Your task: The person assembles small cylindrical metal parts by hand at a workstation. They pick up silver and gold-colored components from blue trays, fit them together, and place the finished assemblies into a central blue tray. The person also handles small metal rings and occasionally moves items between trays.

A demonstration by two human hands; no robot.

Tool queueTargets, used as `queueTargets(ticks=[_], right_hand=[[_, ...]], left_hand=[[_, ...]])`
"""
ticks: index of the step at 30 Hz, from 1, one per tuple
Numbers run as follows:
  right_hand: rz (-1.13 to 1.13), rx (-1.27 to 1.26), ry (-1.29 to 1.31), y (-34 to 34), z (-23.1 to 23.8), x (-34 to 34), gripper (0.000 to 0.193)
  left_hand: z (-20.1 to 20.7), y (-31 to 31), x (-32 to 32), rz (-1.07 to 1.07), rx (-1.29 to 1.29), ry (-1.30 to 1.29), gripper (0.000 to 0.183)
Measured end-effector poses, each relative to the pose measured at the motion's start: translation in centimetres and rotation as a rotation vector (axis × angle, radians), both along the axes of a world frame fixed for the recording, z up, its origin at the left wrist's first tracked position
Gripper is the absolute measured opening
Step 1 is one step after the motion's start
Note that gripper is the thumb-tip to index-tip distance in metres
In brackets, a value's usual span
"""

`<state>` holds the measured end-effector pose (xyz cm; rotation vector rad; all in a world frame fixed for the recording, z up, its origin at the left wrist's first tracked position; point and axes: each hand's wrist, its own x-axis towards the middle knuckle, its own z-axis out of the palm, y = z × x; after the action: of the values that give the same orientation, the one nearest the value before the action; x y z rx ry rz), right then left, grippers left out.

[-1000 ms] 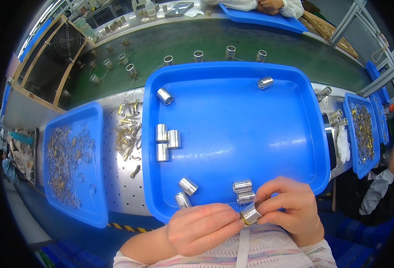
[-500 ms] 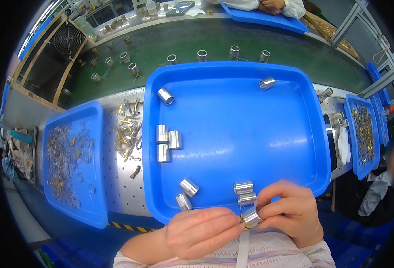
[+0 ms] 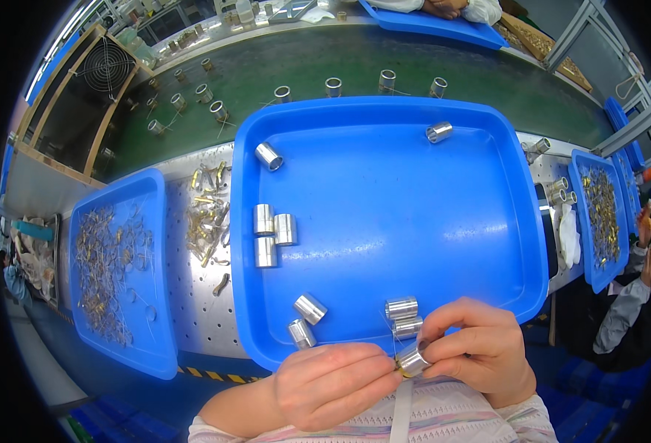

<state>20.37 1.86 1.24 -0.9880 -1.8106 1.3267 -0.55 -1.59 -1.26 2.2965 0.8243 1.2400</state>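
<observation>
Over the near edge of a blue tray (image 3: 384, 214), my right hand (image 3: 480, 347) grips a silver metal sleeve (image 3: 414, 359), thumb and fingers pinched around its right end. My left hand (image 3: 340, 384) is closed at the sleeve's other end, where its fingertips pinch a small yellow metal piece (image 3: 405, 372), mostly hidden by the fingers. A thin wire (image 3: 394, 341) rises from that spot. Just beyond my hands, two more sleeves (image 3: 401, 308) lie side by side in the tray. Several others lie along its left side, and a single sleeve (image 3: 439, 132) rests far right.
Beyond the tray, several rings with wires stand on a green belt (image 3: 193, 140). Loose brass-coloured clips (image 3: 207, 214) lie left of it. A blue tray of wire pieces (image 3: 164, 280) stands further left; another tray (image 3: 578, 221) holds yellow parts at right. Other people's hands (image 3: 443, 6) show across the belt.
My hands keep their hold on the sleeve, almost unmoved. The view has shifted slightly. At the far right, another person's hands have come into clearer view.
</observation>
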Motion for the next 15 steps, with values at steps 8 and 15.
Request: queueTargets(ticks=[8,15], right_hand=[[0.033,-0.013,0.029,0.21,-0.20,-0.08,0.021],[0.028,-0.027,0.067,0.63,-0.29,-0.03,0.018]], left_hand=[[-0.50,-0.32,-0.03,0.009,0.011,0.031,0.019],[0.24,0.64,-0.52,0.027,-0.036,-0.007,0.022]])
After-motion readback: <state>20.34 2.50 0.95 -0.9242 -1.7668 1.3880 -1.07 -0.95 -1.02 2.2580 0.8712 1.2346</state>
